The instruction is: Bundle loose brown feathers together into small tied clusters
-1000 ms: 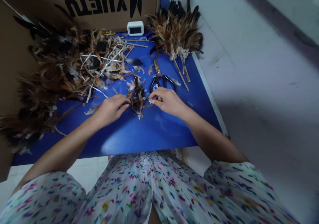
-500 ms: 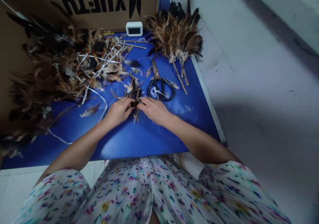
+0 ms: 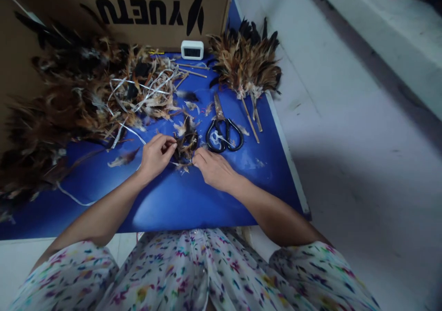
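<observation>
A small bundle of dark brown feathers (image 3: 185, 146) lies on the blue tabletop between my hands. At its left edge my left hand (image 3: 157, 156) is closed in a pinch, thumb against fingers. My right hand (image 3: 214, 167) pinches low at the bundle's right side, where a thin pale strand shows by the fingertips. What exactly each pinch holds is too small to make out. White string (image 3: 128, 127) runs from the feather heap toward my left hand. Just beyond my right hand rest black-handled scissors (image 3: 224, 133), with a tangle of white string in the handle loops.
A large heap of brown and black feathers (image 3: 69, 106) covers the table's left side. Finished-looking feather bunches on sticks (image 3: 245, 62) lie at the back right. A white digital clock (image 3: 192, 50) stands before the cardboard box (image 3: 145, 34). A wall (image 3: 331, 131) borders the right.
My hands have moved apart, the left one leftward and the right one lower, uncovering more of the small feather bundle between them. The camera view has shifted slightly.
</observation>
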`<state>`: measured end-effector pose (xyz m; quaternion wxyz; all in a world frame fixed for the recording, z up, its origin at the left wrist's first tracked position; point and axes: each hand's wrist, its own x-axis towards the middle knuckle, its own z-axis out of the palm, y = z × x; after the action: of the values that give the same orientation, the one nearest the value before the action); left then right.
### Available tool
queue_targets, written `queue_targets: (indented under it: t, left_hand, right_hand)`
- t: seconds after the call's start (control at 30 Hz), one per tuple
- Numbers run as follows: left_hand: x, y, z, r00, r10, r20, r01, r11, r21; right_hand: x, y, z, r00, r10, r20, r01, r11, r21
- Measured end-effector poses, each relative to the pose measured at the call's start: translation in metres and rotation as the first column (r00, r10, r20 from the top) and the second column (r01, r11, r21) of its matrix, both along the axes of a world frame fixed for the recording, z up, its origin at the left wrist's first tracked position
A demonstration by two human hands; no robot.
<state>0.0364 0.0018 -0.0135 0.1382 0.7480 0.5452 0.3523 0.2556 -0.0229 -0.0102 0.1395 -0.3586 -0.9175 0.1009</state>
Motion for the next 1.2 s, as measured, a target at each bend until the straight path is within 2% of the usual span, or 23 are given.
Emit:
queue_targets:
  t: [0.1,0.27,0.37,0.47,0.63,0.73,0.97,1.2]
  left_hand:
    - [-0.001,0.001,0.000,1.000,-0.007,0.007,0.007,1.000,0.024]
    - [-0.002,0.001,0.001,0.989,-0.044,0.142,0.037,0.998,0.048]
    - [-0.002,0.000,0.001,0.960,-0.094,0.265,0.100,0.995,-0.011]
    - [0.000,-0.003,0.001,0.910,-0.113,0.400,0.169,0.979,-0.109]
    - [0.007,-0.010,0.002,0.823,-0.010,0.569,0.218,0.929,-0.299]
    - [0.010,-0.012,0.002,0.797,0.006,0.604,0.227,0.924,-0.308]
    - [0.009,-0.011,0.000,0.797,0.005,0.604,0.226,0.925,-0.307]
    - [0.011,-0.012,-0.003,0.816,-0.039,0.577,0.277,0.903,-0.329]
  right_hand:
    - [0.002,-0.003,-0.005,0.993,-0.010,-0.116,0.001,0.997,-0.074]
    - [0.005,-0.002,-0.009,0.946,-0.208,-0.247,0.141,0.955,-0.262]
    - [0.007,0.000,-0.006,0.891,-0.295,-0.345,0.162,0.917,-0.366]
    - [0.006,0.000,-0.002,0.850,-0.328,-0.412,0.138,0.894,-0.426]
    - [0.002,-0.002,0.002,0.803,-0.377,-0.461,0.108,0.854,-0.509]
    - [0.001,-0.004,0.005,0.773,-0.425,-0.472,0.093,0.811,-0.577]
    - [-0.002,-0.005,0.006,0.733,-0.462,-0.500,0.052,0.771,-0.635]
    - [-0.002,-0.003,0.008,0.760,-0.417,-0.499,0.091,0.828,-0.553]
